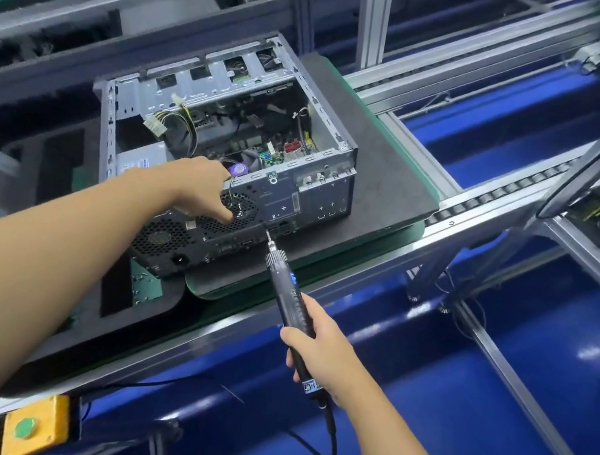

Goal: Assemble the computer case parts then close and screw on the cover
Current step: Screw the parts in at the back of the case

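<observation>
Computer case (308, 193) lies on side, open, cover off, on dark pad (390, 175) on bench (348, 261). Left hand (202, 187) grips rear panel edge, fingers (220, 171) over rim, thumb on fan grille. Right hand (321, 354) wrapped round electric screwdriver (286, 288), bit tip touching rear panel.

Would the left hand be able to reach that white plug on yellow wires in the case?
Probably yes: the computer case is open on top, the white plug lies uncovered, and the left hand, gripping the case's rear edge, only needs to let go.
</observation>
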Motion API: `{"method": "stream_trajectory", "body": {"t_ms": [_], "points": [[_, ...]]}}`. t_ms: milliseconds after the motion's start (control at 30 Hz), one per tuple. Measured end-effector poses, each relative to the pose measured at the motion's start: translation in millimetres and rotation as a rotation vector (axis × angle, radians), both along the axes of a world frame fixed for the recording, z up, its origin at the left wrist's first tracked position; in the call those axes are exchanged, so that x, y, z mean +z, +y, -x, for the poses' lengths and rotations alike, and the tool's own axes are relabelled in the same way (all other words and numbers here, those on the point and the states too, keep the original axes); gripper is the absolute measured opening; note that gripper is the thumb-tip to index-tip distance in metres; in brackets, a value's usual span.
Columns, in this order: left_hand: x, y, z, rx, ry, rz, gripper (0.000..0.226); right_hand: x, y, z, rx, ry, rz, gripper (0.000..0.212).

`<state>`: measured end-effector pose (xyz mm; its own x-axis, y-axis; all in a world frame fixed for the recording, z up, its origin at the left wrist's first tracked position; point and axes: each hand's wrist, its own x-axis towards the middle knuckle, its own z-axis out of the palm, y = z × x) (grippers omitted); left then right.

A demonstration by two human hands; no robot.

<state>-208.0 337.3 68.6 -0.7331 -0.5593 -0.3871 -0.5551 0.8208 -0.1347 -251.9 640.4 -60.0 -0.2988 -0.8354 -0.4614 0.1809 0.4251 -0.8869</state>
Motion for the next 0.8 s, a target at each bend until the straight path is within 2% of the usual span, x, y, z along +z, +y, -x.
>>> {"method": "stream_trajectory", "body": {"t_ms": [400, 600, 667, 733, 767, 800], "points": [[-2.2, -1.3, -0.8, -0.015, 0.008, -0.004, 0.050, 4.7, -6.3, -1.1, -0.007, -0.014, -0.016, 0.050], [2.5, 4.9, -0.6, 0.017, 0.002, -0.018, 0.043, 3.9, -7.2, -0.5, -0.014, -0.020, -0.012, 0.050], [2.3, 9.1, -3.2, 0.044, 0.000, -0.047, 0.053, 4.5, -7.0, -0.8, -0.014, -0.021, -0.013, 0.051], [4.1, 18.2, -12.2, 0.060, 0.174, -0.040, 0.070, 5.6, -6.9, -0.4, -0.008, -0.014, -0.015, 0.051], [4.9, 26.4, -18.3, 0.040, 0.363, 0.004, 0.067, 6.1, -6.8, 0.3, -0.005, -0.009, -0.016, 0.051], [5.1, 37.4, -24.9, 0.004, 0.590, 0.062, 0.051, 6.4, -6.9, 0.9, -0.003, -0.005, -0.018, 0.051]]}}
